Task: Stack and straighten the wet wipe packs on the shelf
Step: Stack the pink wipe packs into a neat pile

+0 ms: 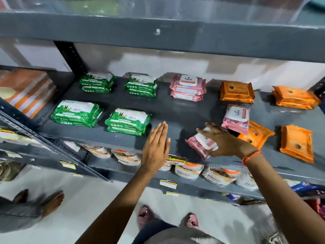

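Note:
On the grey shelf (175, 111) lie several small stacks of wet wipe packs. Green packs (128, 121) fill the left half in two rows. A neat pink stack (188, 88) stands at the back middle. My right hand (226, 141) grips a pink pack (200, 143) near the shelf's front edge, tilted. Another pink pack (236, 118) lies askew, resting partly on crooked orange packs (255, 136). My left hand (156, 147) hovers flat with fingers together and straight, just right of the front green stack, holding nothing.
More orange packs sit at the back right (236, 92) (293, 97) and front right (297, 143). The upper shelf edge (158, 32) overhangs. Pouches (190, 170) fill the shelf below. Another person's bare feet (52, 201) stand on the floor at left.

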`<state>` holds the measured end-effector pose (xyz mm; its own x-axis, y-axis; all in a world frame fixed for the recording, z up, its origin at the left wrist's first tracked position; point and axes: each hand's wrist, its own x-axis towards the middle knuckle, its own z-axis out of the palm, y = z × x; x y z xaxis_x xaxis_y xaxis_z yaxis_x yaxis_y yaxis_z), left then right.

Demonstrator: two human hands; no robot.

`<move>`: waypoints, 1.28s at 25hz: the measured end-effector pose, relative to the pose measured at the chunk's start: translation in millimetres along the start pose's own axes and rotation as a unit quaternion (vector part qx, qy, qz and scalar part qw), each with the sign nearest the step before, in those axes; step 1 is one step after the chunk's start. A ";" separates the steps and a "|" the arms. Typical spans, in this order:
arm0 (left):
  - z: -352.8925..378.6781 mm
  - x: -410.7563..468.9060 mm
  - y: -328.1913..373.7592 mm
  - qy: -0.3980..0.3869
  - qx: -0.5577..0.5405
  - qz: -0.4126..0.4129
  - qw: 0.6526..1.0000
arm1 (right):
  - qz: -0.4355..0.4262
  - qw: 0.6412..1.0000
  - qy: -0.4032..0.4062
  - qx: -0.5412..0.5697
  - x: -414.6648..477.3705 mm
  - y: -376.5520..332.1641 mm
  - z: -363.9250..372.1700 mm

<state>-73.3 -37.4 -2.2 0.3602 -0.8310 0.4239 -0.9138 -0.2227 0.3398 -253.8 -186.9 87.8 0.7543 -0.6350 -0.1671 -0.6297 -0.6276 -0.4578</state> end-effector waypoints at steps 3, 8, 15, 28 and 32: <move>6.3 -11.3 -4.4 -0.065 0.044 -0.077 0.994 | -0.059 0.988 -0.079 -0.118 23.4 7.6 14.2; 5.3 -17.5 -10.5 -0.117 0.101 -0.098 0.983 | -0.017 0.988 0.001 -0.156 47.9 -18.1 45.5; 5.4 -16.7 -9.9 -0.133 0.098 -0.107 0.980 | -0.028 0.990 0.022 -0.134 48.1 -26.2 64.1; 6.7 -17.4 -10.9 -0.122 0.100 -0.101 0.982 | 0.302 0.934 0.181 -0.057 59.7 43.7 -0.1; 6.9 -17.4 -11.0 -0.119 0.097 -0.098 0.983 | 0.231 0.950 0.208 -0.026 47.2 6.5 -3.6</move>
<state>-70.8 -24.0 -19.1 0.5006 -0.8526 0.1501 -0.8578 -0.4652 0.2188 -222.9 -222.6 80.1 0.2641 -0.9642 0.0251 -0.8922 -0.2541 -0.3734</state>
